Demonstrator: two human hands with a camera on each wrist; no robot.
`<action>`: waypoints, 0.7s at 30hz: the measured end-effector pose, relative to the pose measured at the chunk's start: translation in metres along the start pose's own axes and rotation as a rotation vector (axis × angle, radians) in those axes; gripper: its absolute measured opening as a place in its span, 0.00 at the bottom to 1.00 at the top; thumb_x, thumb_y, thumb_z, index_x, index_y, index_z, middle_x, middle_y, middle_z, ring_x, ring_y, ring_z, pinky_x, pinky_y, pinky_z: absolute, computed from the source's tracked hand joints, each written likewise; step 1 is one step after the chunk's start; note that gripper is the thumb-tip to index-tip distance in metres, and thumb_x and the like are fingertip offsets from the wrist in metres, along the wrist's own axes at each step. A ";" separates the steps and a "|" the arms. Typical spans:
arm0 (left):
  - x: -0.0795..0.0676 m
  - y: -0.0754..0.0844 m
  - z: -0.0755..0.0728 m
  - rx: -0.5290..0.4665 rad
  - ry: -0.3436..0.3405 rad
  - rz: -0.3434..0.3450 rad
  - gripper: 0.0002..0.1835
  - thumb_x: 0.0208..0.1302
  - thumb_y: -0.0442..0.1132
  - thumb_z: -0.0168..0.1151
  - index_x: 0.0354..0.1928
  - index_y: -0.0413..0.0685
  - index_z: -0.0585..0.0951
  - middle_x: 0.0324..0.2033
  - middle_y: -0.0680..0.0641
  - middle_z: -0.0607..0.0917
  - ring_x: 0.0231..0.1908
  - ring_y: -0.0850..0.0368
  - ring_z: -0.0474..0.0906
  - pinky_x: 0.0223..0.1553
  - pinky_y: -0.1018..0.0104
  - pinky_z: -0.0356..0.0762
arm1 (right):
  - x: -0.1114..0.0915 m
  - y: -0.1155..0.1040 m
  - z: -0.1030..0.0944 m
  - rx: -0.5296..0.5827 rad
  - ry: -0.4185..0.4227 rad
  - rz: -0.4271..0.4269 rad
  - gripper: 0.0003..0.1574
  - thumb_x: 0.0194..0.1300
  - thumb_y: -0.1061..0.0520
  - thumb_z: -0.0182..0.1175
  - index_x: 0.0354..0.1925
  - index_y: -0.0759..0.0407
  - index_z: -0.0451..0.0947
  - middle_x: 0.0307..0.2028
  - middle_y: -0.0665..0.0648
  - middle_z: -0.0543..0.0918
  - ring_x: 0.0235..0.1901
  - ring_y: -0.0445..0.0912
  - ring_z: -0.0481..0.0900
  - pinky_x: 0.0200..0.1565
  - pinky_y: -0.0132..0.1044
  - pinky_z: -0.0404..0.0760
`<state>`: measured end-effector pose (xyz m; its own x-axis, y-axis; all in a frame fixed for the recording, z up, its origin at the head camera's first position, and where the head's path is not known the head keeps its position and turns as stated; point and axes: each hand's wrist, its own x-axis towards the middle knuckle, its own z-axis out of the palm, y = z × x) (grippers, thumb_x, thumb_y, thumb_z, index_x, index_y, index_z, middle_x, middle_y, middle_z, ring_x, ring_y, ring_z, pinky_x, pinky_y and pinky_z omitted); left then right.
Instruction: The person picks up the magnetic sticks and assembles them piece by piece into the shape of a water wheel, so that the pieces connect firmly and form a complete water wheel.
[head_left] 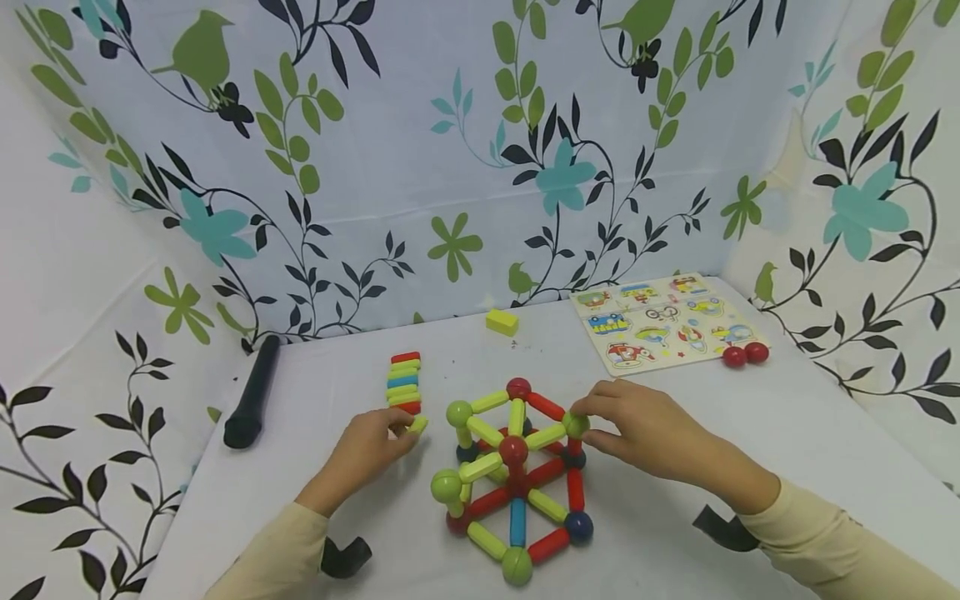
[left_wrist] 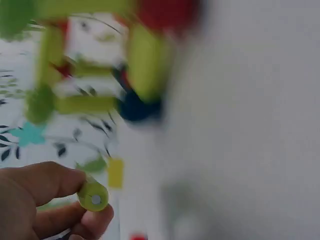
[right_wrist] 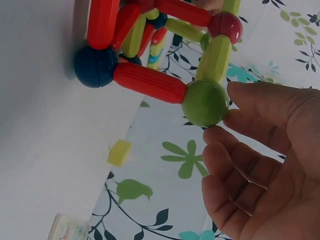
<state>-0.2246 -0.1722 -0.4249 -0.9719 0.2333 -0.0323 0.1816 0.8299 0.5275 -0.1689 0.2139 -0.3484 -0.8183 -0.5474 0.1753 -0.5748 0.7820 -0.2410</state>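
Note:
My left hand (head_left: 367,450) pinches a light green magnetic rod (left_wrist: 94,195) between thumb and fingers, with the rod's round metal end facing the left wrist camera. Just right of it stands a frame of magnetic rods and balls, with a red ball (head_left: 513,451) at its upper middle. At the frame's upper right corner, my right hand (head_left: 645,429) holds a green ball (right_wrist: 205,103) with its fingertips. A red rod (right_wrist: 150,83) and a green rod (right_wrist: 215,59) join that ball. Another green ball (head_left: 446,485) tops the frame's near left post.
Beyond my left hand lies a row of coloured rods (head_left: 403,380). A black microphone (head_left: 253,396) is at the far left. Toward the back are a yellow block (head_left: 502,322), a picture puzzle board (head_left: 652,321) and two red balls (head_left: 734,357) beside the board.

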 end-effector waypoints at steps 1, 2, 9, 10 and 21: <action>-0.003 0.005 -0.001 -0.120 -0.031 -0.030 0.13 0.64 0.42 0.70 0.48 0.45 0.87 0.37 0.52 0.87 0.38 0.57 0.78 0.40 0.60 0.80 | 0.000 0.000 0.000 0.001 0.000 0.003 0.18 0.60 0.52 0.74 0.50 0.47 0.86 0.42 0.44 0.84 0.44 0.42 0.82 0.41 0.36 0.84; -0.006 0.010 -0.002 -0.239 -0.061 -0.067 0.13 0.64 0.43 0.69 0.48 0.46 0.88 0.38 0.53 0.87 0.40 0.57 0.78 0.41 0.60 0.79 | 0.000 0.001 0.001 0.004 -0.001 0.006 0.18 0.60 0.52 0.74 0.50 0.47 0.86 0.42 0.44 0.85 0.44 0.42 0.82 0.41 0.36 0.84; -0.023 0.034 -0.009 -0.710 -0.228 -0.197 0.15 0.67 0.46 0.66 0.46 0.42 0.86 0.27 0.50 0.76 0.22 0.58 0.60 0.22 0.69 0.57 | 0.002 0.002 0.002 0.018 -0.008 0.002 0.18 0.60 0.52 0.74 0.50 0.46 0.86 0.42 0.43 0.84 0.44 0.42 0.82 0.41 0.36 0.84; -0.025 0.036 -0.010 -0.739 -0.246 -0.194 0.16 0.68 0.46 0.66 0.47 0.40 0.86 0.26 0.50 0.75 0.21 0.59 0.60 0.22 0.70 0.57 | 0.002 0.002 0.003 0.021 -0.009 0.000 0.18 0.60 0.52 0.74 0.50 0.46 0.86 0.42 0.43 0.84 0.44 0.41 0.82 0.41 0.36 0.84; -0.029 0.046 -0.008 -0.831 -0.319 -0.152 0.19 0.69 0.46 0.64 0.48 0.35 0.85 0.24 0.54 0.74 0.21 0.60 0.58 0.21 0.71 0.54 | 0.001 0.002 0.003 0.015 -0.003 0.009 0.18 0.60 0.52 0.74 0.49 0.46 0.86 0.42 0.44 0.84 0.43 0.41 0.82 0.41 0.36 0.84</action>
<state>-0.1892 -0.1451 -0.3928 -0.8665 0.3828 -0.3204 -0.2324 0.2586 0.9376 -0.1708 0.2143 -0.3518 -0.8236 -0.5412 0.1698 -0.5672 0.7825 -0.2570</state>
